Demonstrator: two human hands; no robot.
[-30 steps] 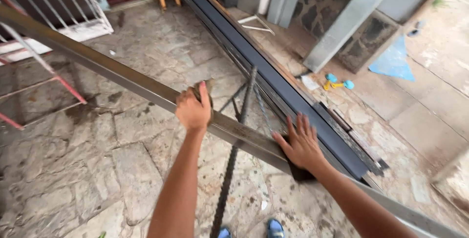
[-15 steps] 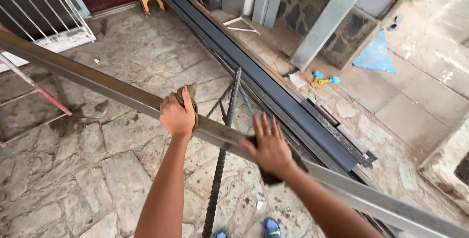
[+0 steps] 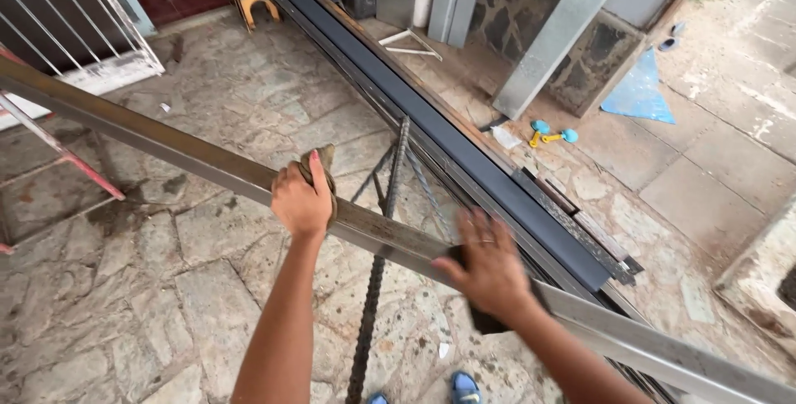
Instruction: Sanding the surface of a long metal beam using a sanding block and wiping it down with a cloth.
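A long grey metal bar (image 3: 166, 148) runs from the upper left to the lower right, held up off the stone floor. My left hand (image 3: 302, 198) grips the bar near its middle with a brownish rag under the fingers. Further right, my right hand (image 3: 489, 270) presses a dark cloth (image 3: 485, 321) flat against the bar's side, fingers spread and blurred. A ribbed steel rod (image 3: 375, 288) stands on end under the bar, between my two arms.
A long dark metal channel (image 3: 464, 147) lies on the floor behind the bar. Red stand legs (image 3: 75, 163) at left. White gate (image 3: 75, 31) at upper left. Sheet-metal panels (image 3: 555, 39) lean on a stone wall. Blue tarp (image 3: 638, 93) and small blue and yellow tools (image 3: 551, 133) lie at right.
My right hand has slid with the dark cloth along the bar toward the left hand. The left hand keeps its grip. The camera has shifted, so the scene sits lower.
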